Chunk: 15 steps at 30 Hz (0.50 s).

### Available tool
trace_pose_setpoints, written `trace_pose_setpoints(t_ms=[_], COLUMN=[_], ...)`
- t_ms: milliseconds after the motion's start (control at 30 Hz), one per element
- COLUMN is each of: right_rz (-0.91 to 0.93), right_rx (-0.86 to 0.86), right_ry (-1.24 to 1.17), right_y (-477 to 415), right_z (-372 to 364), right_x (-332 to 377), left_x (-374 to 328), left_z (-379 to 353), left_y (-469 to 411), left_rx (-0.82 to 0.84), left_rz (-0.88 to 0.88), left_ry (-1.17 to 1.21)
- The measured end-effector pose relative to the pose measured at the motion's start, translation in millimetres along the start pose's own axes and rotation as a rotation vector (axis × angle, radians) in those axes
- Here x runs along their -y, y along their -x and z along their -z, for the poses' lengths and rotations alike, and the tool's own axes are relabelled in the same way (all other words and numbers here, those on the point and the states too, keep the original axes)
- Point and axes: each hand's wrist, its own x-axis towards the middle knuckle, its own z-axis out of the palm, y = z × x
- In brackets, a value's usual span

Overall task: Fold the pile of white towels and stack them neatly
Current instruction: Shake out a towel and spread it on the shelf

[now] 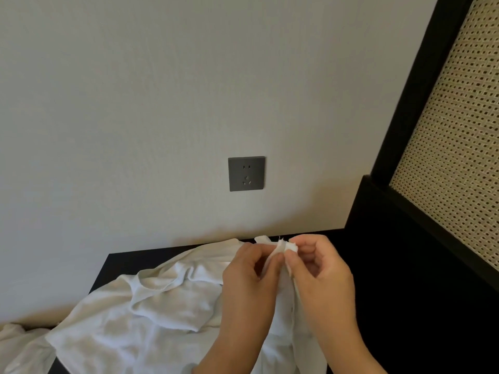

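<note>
A white towel [283, 306] hangs between my two hands, lifted above a black table [405, 306]. My left hand [251, 276] pinches its top edge from the left. My right hand [321, 268] pinches the same edge from the right, and the two corners meet between my fingertips. A crumpled pile of white towels [151, 314] lies on the table to the left, spilling over its left edge.
A pale wall stands close behind the table with a grey power socket [246, 174] above it. At the right rises a black-framed panel with woven cane [459, 147]. More white cloth [19, 344] hangs low at the far left.
</note>
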Motion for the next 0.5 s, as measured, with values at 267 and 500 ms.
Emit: trace_pose_setpoints(t_ms=[267,500], right_rz=[-0.119,-0.145], right_rx=[0.048,0.135], right_ry=[-0.058,-0.010], right_y=[-3.9,-6.9], right_z=[5.3,16.9], right_x=[3.2,-2.4], left_x=[9.3,15.4], left_z=[-1.5,1.6], left_y=[2.1,1.9], left_rx=[-0.011,0.169], left_rz=[-0.167,-0.273], left_ry=[-0.032,-0.100])
